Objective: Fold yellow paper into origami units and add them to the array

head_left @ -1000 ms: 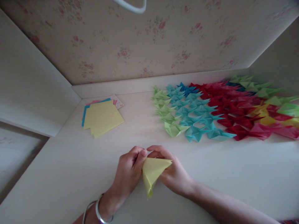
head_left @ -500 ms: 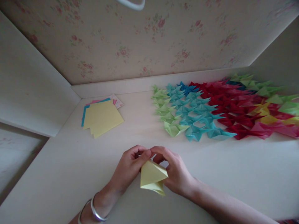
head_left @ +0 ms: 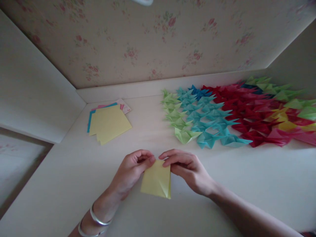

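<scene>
Swung flatter since the earlier frame, the paper (head_left: 155,181) now shows nearly square, lower centre of the frame.
Left hand (head_left: 133,169) pinches its upper left corner; right hand (head_left: 189,168) touches the upper right, its grip unclear. Uneven pressure could skew the creases, and a loose layer along the right edge could slip. Beyond, a wide arm sweep could disturb sheets (head_left: 111,123), left, or folded shapes (head_left: 237,112), right.
</scene>
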`<state>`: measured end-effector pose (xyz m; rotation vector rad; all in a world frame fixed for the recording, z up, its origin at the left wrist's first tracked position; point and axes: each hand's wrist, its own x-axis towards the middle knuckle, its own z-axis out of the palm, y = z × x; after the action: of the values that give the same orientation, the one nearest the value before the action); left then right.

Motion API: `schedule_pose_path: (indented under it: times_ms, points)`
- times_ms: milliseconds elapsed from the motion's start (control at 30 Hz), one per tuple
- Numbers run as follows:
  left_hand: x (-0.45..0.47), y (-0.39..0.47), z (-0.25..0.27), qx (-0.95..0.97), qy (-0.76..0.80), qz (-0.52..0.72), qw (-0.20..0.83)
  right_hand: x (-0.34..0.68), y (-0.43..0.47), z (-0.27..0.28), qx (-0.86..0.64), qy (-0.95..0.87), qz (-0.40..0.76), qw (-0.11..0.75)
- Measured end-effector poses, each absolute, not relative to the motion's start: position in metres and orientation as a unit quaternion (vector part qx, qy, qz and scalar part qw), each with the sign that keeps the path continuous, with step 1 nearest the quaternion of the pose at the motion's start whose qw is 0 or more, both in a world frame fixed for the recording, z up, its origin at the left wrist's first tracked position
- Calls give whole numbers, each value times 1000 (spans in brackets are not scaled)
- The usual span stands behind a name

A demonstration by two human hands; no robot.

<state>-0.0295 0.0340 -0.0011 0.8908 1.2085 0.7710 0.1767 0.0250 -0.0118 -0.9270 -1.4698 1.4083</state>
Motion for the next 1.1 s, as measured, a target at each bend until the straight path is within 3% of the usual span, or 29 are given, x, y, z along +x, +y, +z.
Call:
schedule_pose_path:
  times_ms: [167,467,767,1100]
  points:
    - [-32,36,-3,381,517,348,683,182,28,-10,-401,-596,545,431]
    - [-30,27,-4,558,548,354,513,169,28,-12,-484,-607,549,310]
    - [-14,19,-7,652,570,271,419,168,27,-10,-493,-607,536,318]
    - [-18,19,-5,619,564,263,479,169,26,-7,-486,-648,505,299]
